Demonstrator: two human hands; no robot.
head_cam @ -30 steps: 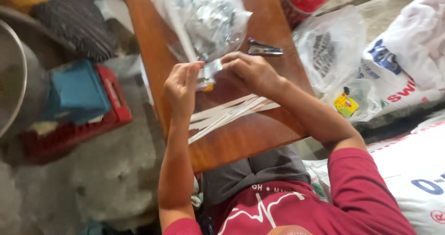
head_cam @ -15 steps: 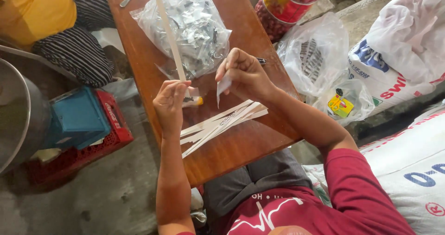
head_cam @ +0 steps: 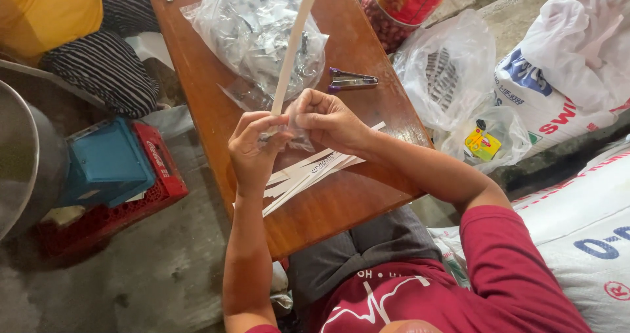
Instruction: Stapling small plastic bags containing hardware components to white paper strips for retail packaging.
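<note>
Both hands meet over a wooden table (head_cam: 367, 195). The left hand (head_cam: 252, 149) pinches a long cream strip (head_cam: 292, 51); the right hand (head_cam: 328, 120) grasps a small clear packet (head_cam: 298, 138) beside it. More strips (head_cam: 308, 174) lie just below the grip.

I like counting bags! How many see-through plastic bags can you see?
3. One big clear bag lies on the wooden table, and two more sit on the ground to its right: one by the red jar, one holding something yellow. Others may be hidden.

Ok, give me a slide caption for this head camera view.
Left hand and right hand grip a long white paper strip with a small clear packet above the wooden table.
</note>
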